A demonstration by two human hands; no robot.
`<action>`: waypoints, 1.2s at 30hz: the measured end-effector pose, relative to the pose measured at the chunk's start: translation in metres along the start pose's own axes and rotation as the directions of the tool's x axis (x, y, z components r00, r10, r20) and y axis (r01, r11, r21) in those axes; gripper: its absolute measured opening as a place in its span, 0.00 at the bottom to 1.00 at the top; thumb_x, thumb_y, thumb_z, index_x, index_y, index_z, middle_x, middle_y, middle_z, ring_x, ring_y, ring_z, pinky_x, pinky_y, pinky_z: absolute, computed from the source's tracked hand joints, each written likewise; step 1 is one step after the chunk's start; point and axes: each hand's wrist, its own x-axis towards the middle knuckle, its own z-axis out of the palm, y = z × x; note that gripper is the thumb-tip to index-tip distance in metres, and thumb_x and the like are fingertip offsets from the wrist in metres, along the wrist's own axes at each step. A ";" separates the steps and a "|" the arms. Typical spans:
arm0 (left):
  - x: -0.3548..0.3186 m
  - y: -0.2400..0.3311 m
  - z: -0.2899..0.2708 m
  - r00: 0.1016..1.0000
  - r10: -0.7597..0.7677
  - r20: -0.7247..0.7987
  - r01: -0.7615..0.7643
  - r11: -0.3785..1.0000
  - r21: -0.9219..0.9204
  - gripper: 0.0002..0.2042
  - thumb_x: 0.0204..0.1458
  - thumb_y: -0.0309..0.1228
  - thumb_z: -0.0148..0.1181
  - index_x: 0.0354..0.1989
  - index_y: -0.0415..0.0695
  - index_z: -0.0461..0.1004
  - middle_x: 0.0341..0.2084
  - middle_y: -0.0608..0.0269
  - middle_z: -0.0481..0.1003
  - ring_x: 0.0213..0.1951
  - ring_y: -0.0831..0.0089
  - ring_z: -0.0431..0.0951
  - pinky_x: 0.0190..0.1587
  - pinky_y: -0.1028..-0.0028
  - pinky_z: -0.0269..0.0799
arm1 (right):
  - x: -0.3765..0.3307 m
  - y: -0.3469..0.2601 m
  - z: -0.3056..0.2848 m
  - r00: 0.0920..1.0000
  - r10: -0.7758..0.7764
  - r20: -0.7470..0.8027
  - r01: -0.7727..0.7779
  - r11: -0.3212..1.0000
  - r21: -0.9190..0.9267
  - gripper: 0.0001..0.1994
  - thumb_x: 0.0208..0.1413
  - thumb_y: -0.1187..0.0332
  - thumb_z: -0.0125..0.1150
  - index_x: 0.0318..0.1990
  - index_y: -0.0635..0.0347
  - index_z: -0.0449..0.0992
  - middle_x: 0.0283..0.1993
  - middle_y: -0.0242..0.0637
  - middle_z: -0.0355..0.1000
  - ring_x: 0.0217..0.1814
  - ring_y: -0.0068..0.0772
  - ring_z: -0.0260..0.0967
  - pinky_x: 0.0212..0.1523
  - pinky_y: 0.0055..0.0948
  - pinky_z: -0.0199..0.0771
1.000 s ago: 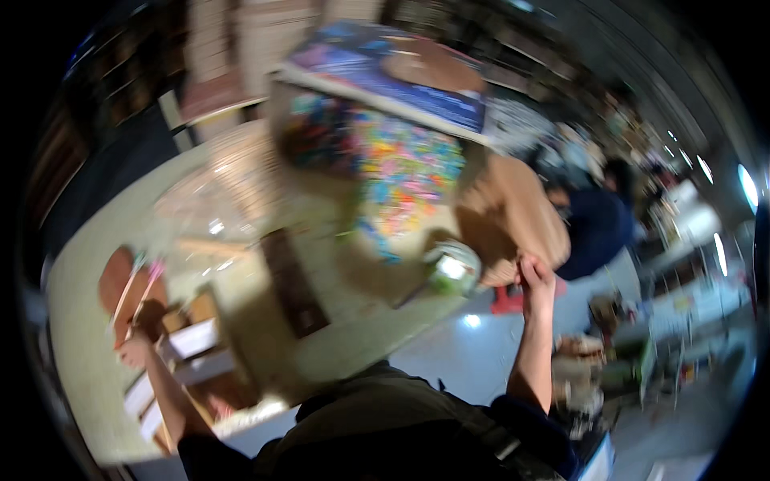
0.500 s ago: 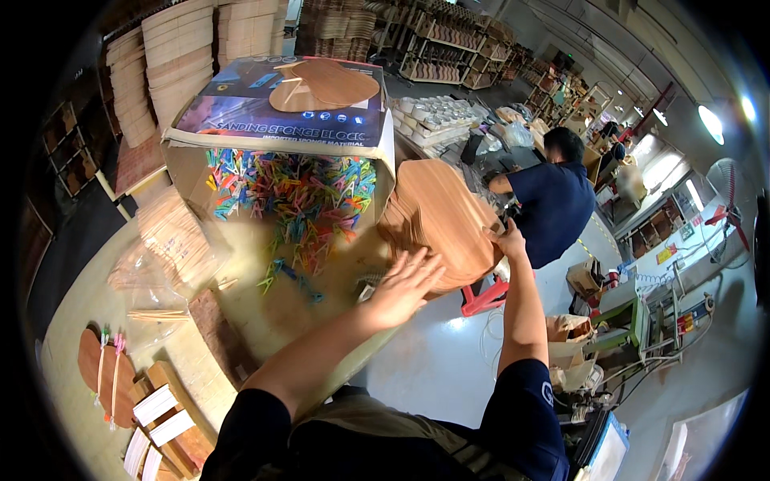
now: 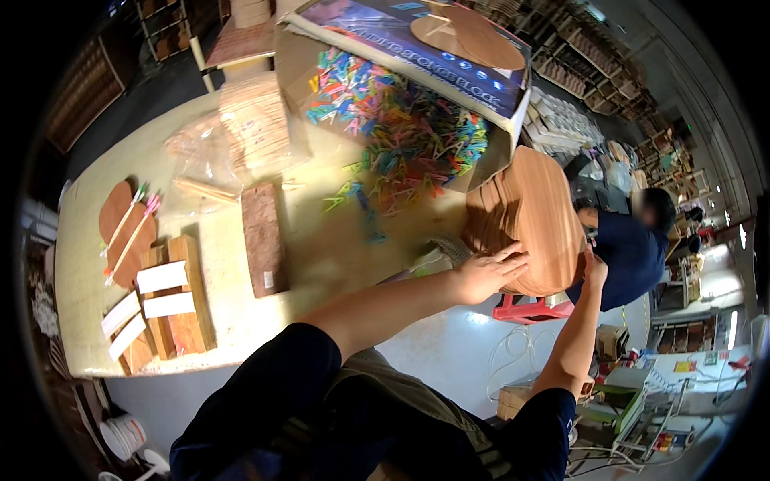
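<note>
A stack of thin, guitar-body-shaped wooden plates [image 3: 541,204] stands at the right end of the table, by the open box. My left hand [image 3: 488,274] rests on the stack's near left side, its fingers stretched out. At the right edge, my right hand [image 3: 594,267] pinches the rim of the top plate; its fingertips are partly hidden. Many coloured plastic clothespins [image 3: 401,120] spill from the cardboard box [image 3: 449,76] left of the stack. Another guitar-shaped plate [image 3: 469,36] lies on the box.
On the table [image 3: 337,264] lie a brown block [image 3: 263,240], a bag of wooden strips [image 3: 253,124], a plate with clipped sticks [image 3: 128,232] and a wooden jig [image 3: 180,297] with white pieces. A red stool [image 3: 529,311] and a co-worker [image 3: 622,256] are beyond the stack.
My view has swung left, showing more of the table. My left hand has settled against the stack's near side; my right hand is still at the right rim.
</note>
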 end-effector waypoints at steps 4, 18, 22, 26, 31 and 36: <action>-0.002 -0.001 0.005 0.999 -0.016 -0.035 0.017 0.999 0.028 0.35 0.44 0.31 0.61 0.62 0.41 0.55 0.64 0.61 0.50 0.67 0.60 0.43 0.62 0.69 0.55 | -0.012 -0.027 -0.016 0.993 -0.102 0.061 0.103 0.994 -0.022 0.25 0.51 0.47 0.58 0.36 0.66 0.79 0.26 0.41 0.76 0.28 0.30 0.71 0.31 0.31 0.69; -0.002 -0.006 -0.007 0.999 0.012 0.041 -0.011 1.000 -0.017 0.35 0.43 0.29 0.61 0.62 0.38 0.54 0.64 0.57 0.50 0.67 0.57 0.44 0.62 0.68 0.55 | -0.017 -0.036 0.022 0.975 -0.215 -0.064 0.191 0.946 -0.261 0.24 0.48 0.45 0.57 0.35 0.58 0.80 0.26 0.42 0.76 0.31 0.40 0.75 0.34 0.33 0.72; 0.000 -0.002 -0.007 0.998 0.019 0.053 -0.016 0.998 -0.055 0.35 0.43 0.29 0.61 0.62 0.39 0.54 0.64 0.59 0.50 0.67 0.58 0.44 0.61 0.68 0.57 | -0.007 -0.025 -0.005 0.999 0.017 -0.039 -0.020 0.997 -0.071 0.21 0.47 0.51 0.63 0.34 0.65 0.79 0.23 0.35 0.75 0.25 0.25 0.71 0.30 0.26 0.70; 0.001 -0.008 -0.011 0.999 0.034 0.027 -0.031 0.991 -0.127 0.34 0.44 0.29 0.61 0.62 0.40 0.55 0.64 0.60 0.50 0.67 0.61 0.44 0.61 0.67 0.57 | -0.009 -0.021 -0.040 0.989 -0.140 -0.042 0.120 0.613 0.781 0.09 0.52 0.66 0.61 0.36 0.61 0.72 0.34 0.32 0.71 0.33 0.24 0.67 0.36 0.25 0.69; -0.032 0.003 -0.063 0.898 -0.336 -0.285 0.139 0.829 -0.541 0.35 0.45 0.30 0.62 0.61 0.39 0.52 0.58 0.48 0.55 0.59 0.54 0.58 0.60 0.64 0.56 | -0.130 -0.132 -0.068 0.942 -0.333 -0.048 0.197 0.429 0.881 0.15 0.55 0.68 0.57 0.47 0.66 0.66 0.45 0.41 0.70 0.45 0.31 0.68 0.49 0.30 0.69; -0.158 -0.008 -0.103 0.306 -0.952 0.021 0.541 0.156 -0.826 0.23 0.50 0.28 0.60 0.55 0.43 0.62 0.45 0.58 0.68 0.43 0.72 0.70 0.43 0.74 0.69 | -0.283 -0.184 0.036 0.975 -0.183 0.125 0.002 0.571 0.821 0.17 0.58 0.64 0.54 0.53 0.61 0.66 0.47 0.35 0.68 0.50 0.27 0.64 0.54 0.28 0.64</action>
